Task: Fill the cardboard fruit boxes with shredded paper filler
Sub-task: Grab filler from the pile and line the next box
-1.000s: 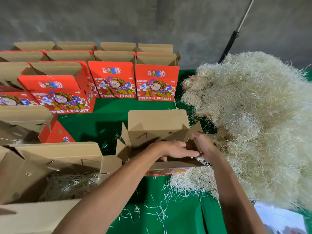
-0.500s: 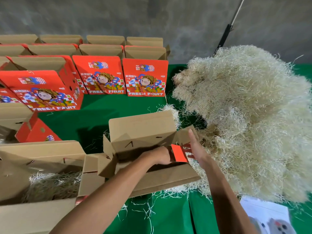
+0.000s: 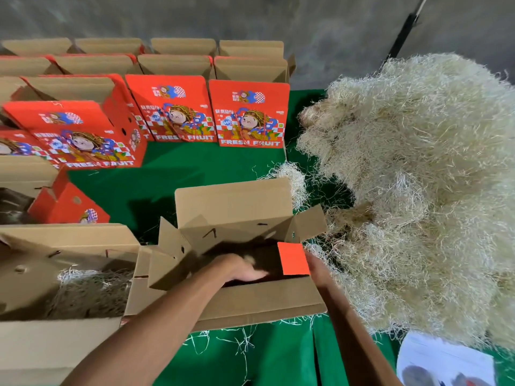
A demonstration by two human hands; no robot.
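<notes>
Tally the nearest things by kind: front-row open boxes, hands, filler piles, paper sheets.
Open cardboard boxes, front row: 2 (box with filler, box under the hands)
Hands: 2 (left hand, right hand)
Shredded paper pile: 1
Printed paper sheet: 1
Total: 6

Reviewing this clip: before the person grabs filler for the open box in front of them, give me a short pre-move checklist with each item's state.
1. Open box top flaps spread: ok.
2. Box interior free of hands: not ok, left hand is inside.
3. Red flap folded clear: not ok, it stands at the right end, by the right hand.
4. Filler pile beside the box: ok.
5. Box bottom bare: cannot tell, dark and blurred.
6. Neighbouring box on the left already holds filler: ok.
</notes>
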